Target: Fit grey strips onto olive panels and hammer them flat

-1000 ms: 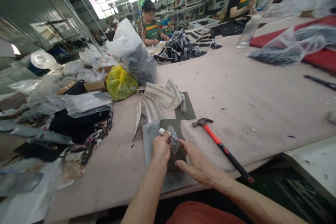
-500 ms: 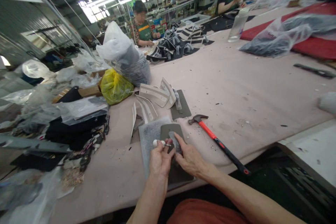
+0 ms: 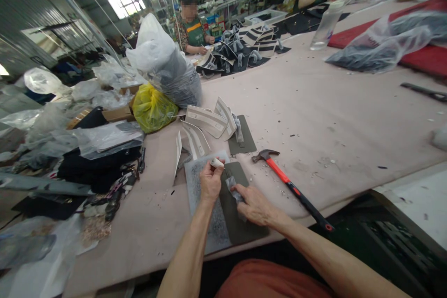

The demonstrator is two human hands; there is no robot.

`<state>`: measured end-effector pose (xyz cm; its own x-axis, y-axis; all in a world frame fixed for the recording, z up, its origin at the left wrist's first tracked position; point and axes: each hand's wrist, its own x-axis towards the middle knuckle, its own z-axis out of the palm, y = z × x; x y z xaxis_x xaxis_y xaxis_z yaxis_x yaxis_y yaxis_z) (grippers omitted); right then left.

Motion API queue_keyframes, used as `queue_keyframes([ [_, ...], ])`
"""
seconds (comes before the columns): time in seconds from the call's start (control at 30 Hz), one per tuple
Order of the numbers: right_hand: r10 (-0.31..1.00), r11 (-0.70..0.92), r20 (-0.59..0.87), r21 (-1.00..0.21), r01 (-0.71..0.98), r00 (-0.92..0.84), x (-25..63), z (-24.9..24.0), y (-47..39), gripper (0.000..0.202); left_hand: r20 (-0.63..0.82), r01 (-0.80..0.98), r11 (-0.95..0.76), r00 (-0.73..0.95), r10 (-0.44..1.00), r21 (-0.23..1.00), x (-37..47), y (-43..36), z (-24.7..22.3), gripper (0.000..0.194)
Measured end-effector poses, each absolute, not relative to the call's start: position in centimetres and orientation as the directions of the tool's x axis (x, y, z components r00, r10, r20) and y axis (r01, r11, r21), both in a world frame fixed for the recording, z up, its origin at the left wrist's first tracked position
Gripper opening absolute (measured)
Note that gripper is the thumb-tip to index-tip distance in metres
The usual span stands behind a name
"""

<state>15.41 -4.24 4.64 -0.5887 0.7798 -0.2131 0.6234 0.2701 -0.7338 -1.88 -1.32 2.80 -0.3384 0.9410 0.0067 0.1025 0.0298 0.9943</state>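
Observation:
My left hand (image 3: 210, 182) is closed around a small white-handled tool (image 3: 217, 163), raised over the far edge of a dark olive panel (image 3: 240, 231). A thin metal shaft at the tool's end is hard to make out. The panel lies partly on a speckled grey board (image 3: 200, 195). Along the panel's middle runs a strip wrapped in clear grey plastic (image 3: 231, 183). The curled fingers of my right hand (image 3: 256, 205) grip this strip partway along and hide some of it.
A red-and-black claw hammer (image 3: 295, 191) lies to the right. Beyond the board are curved pale panels (image 3: 206, 121) and another olive panel (image 3: 246, 137). Left stand a yellow bag (image 3: 152, 109) and a big white plastic bag (image 3: 157, 51). Two people work across the table (image 3: 314, 102).
My left hand has moved up and away from the strip with the white-handled tool. The right hand has shifted slightly right, and the olive panel now shows more fully.

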Motion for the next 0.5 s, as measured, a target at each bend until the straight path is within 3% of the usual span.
queue_keyframes([
  [0.17,0.783,0.227,-0.204,-0.786,0.575,-0.588,15.8,4.8,-4.5,0.050,-0.011,0.141,0.053,-0.286,0.958,0.989,-1.5,-1.0,0.6,0.026],
  [0.37,0.807,0.131,-0.148,-0.899,0.418,-0.571,18.0,5.4,-4.5,0.070,0.001,0.227,0.064,-0.276,0.961,0.972,-1.9,-1.0,0.5,0.023],
  [0.43,0.896,0.124,-0.101,-0.878,0.461,-0.433,19.7,4.8,-3.9,0.061,0.028,0.253,0.041,-0.264,0.964,0.967,-1.8,-1.0,0.6,0.022],
  [0.5,0.973,0.136,-0.020,-0.756,0.640,-0.230,21.8,3.7,-3.1,0.049,0.046,0.284,0.029,-0.254,0.966,0.958,-1.7,-1.1,0.8,0.021],
])
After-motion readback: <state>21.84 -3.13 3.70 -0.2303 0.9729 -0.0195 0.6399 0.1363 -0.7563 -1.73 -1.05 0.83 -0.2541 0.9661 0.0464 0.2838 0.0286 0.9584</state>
